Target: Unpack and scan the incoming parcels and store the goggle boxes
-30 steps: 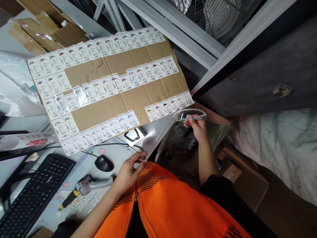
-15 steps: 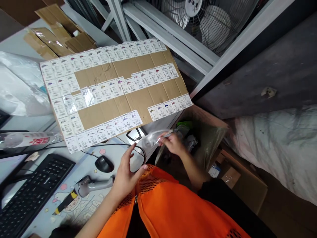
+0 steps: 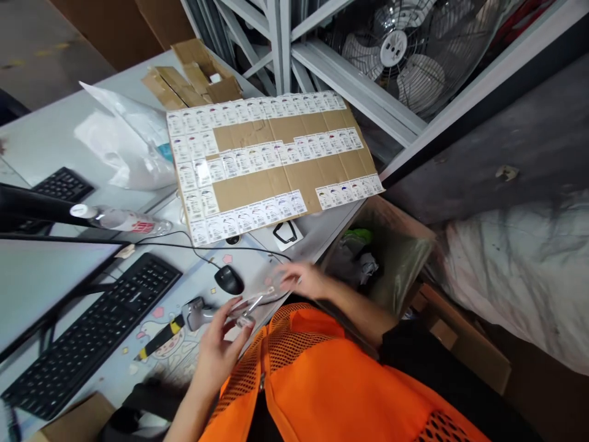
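My left hand is at the desk's front edge, fingers and thumb closed on a small clear plastic piece. A slim whitish strip sticks up from it toward the right; its exact kind is unclear. My right hand hovers to the right of it, over the desk edge, apart from my left hand. Motion blurs its fingers, so whether they hold anything cannot be made out. Beyond the hands, a cardboard sheet carries rows of small printed labels. A white card with a black outline shape lies partly under it.
A black mouse, a handheld scanner and a keyboard lie to the left. Behind them are a water bottle and a clear plastic bag. A lined bin stands right of the desk, near a fan.
My view has shifted left. The clear plastic item was in my right hand's pinch; now my left hand, open before, holds a clear piece. My right hand has come closer to my left.
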Demonstrator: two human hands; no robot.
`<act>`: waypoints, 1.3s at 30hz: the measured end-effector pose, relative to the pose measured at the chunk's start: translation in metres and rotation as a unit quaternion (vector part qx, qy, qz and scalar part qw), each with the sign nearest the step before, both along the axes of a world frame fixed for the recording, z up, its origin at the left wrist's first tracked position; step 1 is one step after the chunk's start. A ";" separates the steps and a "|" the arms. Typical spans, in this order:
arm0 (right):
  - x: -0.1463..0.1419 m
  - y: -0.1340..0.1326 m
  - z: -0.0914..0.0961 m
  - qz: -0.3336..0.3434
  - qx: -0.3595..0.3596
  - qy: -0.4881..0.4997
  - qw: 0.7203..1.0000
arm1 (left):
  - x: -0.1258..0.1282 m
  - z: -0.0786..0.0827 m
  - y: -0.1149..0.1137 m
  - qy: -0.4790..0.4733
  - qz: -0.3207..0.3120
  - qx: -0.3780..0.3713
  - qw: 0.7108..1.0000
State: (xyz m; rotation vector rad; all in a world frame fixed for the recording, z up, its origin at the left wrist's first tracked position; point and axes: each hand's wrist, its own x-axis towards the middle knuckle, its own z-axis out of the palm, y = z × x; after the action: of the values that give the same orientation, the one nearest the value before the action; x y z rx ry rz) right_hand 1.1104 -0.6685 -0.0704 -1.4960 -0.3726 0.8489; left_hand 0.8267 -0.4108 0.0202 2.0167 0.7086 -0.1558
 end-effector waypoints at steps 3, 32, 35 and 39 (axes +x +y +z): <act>0.053 -0.047 -0.002 -0.189 -0.059 -0.006 0.980 | -0.041 -0.002 0.014 -0.023 0.045 -0.007 0.999; 0.162 -0.081 -0.095 -0.471 0.074 0.126 0.870 | 0.023 -0.011 -0.021 0.051 -0.034 -0.036 0.997; 0.161 -0.075 -0.097 -0.446 0.090 0.128 0.881 | 0.032 -0.008 -0.027 0.057 -0.049 -0.032 0.997; 0.163 -0.079 -0.095 -0.448 0.110 0.148 0.875 | 0.034 -0.007 -0.025 0.050 -0.076 -0.022 0.996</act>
State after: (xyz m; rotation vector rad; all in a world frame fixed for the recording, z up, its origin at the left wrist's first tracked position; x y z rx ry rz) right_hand 1.2731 -0.7478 -0.1654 -1.1086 0.4347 0.2531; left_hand 0.8603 -0.4361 0.0131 2.0316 0.6068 -0.3606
